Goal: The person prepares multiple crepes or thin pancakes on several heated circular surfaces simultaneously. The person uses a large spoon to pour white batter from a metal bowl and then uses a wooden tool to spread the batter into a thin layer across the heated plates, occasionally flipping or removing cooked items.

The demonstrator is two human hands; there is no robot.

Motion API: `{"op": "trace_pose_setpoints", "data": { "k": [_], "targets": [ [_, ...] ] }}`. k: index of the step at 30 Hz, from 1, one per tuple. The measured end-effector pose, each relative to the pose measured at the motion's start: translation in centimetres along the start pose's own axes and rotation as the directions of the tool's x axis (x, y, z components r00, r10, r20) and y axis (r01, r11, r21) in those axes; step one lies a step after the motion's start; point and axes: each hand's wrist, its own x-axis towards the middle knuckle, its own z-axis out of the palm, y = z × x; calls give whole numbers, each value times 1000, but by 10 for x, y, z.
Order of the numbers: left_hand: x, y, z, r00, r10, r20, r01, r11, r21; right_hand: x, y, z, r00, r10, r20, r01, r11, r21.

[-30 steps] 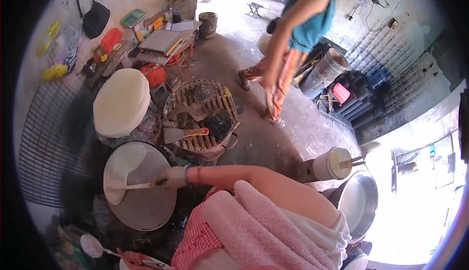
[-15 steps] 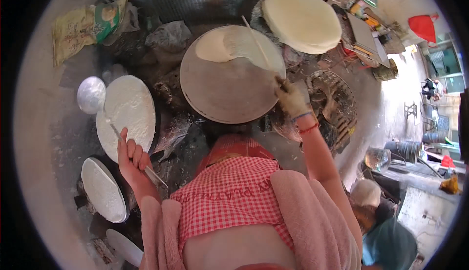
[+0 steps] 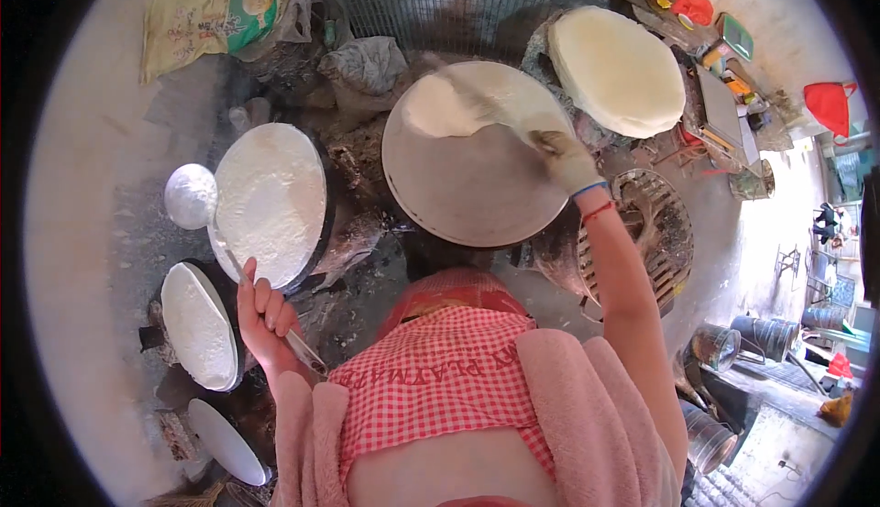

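My left hand (image 3: 266, 310) is closed around the long handle of a metal ladle (image 3: 191, 196), whose round bowl hangs beside a large round pan of white batter or coating (image 3: 272, 200). My right hand (image 3: 564, 160) wears a pale work glove with dark-stained fingers. It grips a long thin stick (image 3: 472, 99), smeared by motion, which lies across the far part of a round grey griddle (image 3: 467, 181). Pale batter (image 3: 440, 108) covers the griddle's far left, thinning toward the far right. The near part of the griddle is bare.
A thick stack of pale round sheets (image 3: 617, 71) stands at the far right. Right of the griddle is a slatted round stand (image 3: 660, 250). More white round pans (image 3: 199, 328) line the left. A printed sack (image 3: 215, 26) and a wire grille (image 3: 440, 3) are at the back.
My right hand has moved away from me with the stick, which now slants further left across the batter. My left hand still holds the ladle. The whole view has shifted a little.
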Motion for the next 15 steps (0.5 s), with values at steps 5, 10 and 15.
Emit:
{"op": "trace_pose_setpoints", "data": {
  "k": [5,10,15],
  "targets": [
    [22,-2,-5,996,-82,-34,82,997,-1,-18,-73,0,953,116,280,-168,971,170],
    [50,-11,0,980,-197,-21,198,972,125,-1,-36,-5,945,307,114,-328,888,323],
    [79,-35,2,935,-354,-30,334,848,412,-7,-91,6,927,154,343,-215,966,147]
  ]
}}
